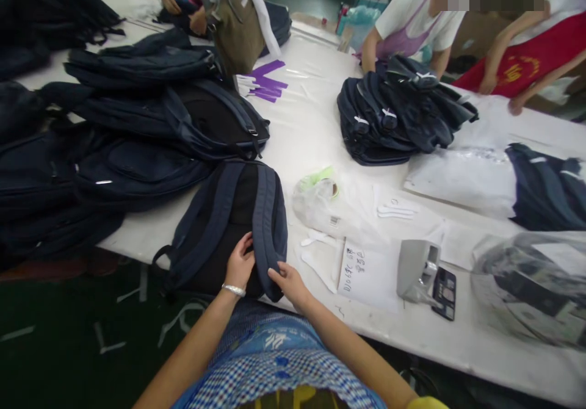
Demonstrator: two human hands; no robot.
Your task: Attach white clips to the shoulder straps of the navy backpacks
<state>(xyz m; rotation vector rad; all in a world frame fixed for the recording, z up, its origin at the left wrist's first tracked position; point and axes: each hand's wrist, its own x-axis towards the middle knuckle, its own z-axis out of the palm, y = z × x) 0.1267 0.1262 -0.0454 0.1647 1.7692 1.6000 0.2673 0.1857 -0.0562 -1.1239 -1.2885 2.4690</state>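
A dark navy backpack (229,232) lies on the table in front of me, its black back panel and padded shoulder straps facing up. My left hand (240,265), with a silver bangle at the wrist, has its fingers bent at the inner edge of the right-side shoulder strap (263,213). At that strap's outer edge, lower down, my right hand (290,282) pinches the fabric between thumb and fingers. Both hands rest close together near the backpack's lower end.
Navy backpacks (151,116) are heaped to my left; another pile (394,116) lies across the table. Tape in clear plastic (320,198), a handwritten sheet (366,275), a grey dispenser (416,268) and a phone-like black device (444,293) lie right. Co-workers (403,24) stand opposite.
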